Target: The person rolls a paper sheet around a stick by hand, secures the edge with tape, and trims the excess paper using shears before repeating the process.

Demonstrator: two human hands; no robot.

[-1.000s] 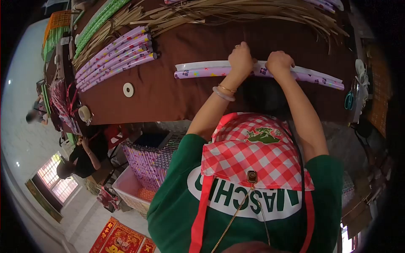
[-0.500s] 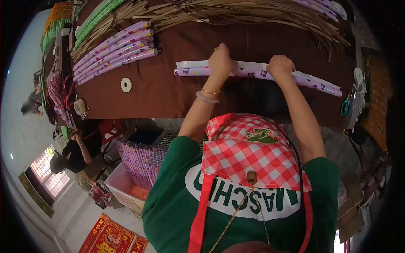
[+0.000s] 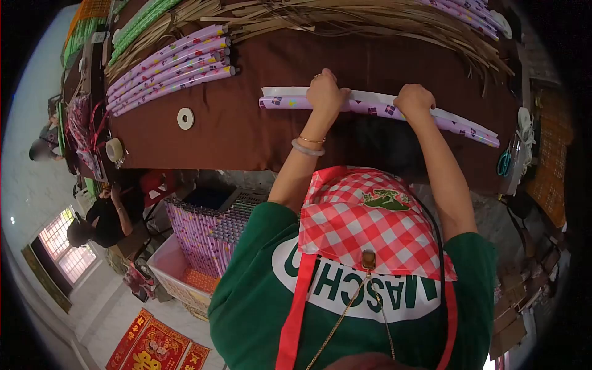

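A long roll of purple patterned wrapping paper [image 3: 373, 108] lies across the brown-covered table, slanting down slightly to the right. A white strip of its underside shows along the far edge. Near its left part, my left hand [image 3: 327, 94] is closed on the roll, with a gold bracelet and a pale bangle at the wrist. My right hand [image 3: 415, 101] grips it right of the middle, fingers curled over the top. The fingertips of both hands are partly hidden.
Several finished purple rolls [image 3: 172, 71] lie at the left, near a white tape ring [image 3: 185, 118] and a tape roll [image 3: 115, 150]. Brown strips [image 3: 345, 17] run along the back. Teal scissors [image 3: 504, 163] lie right. Below, a bin [image 3: 169, 264] holds rolls; another person [image 3: 111, 216] sits left.
Both hands keep their grip on the wrapping paper roll. The view has shifted slightly; hands and roll otherwise look nearly the same.
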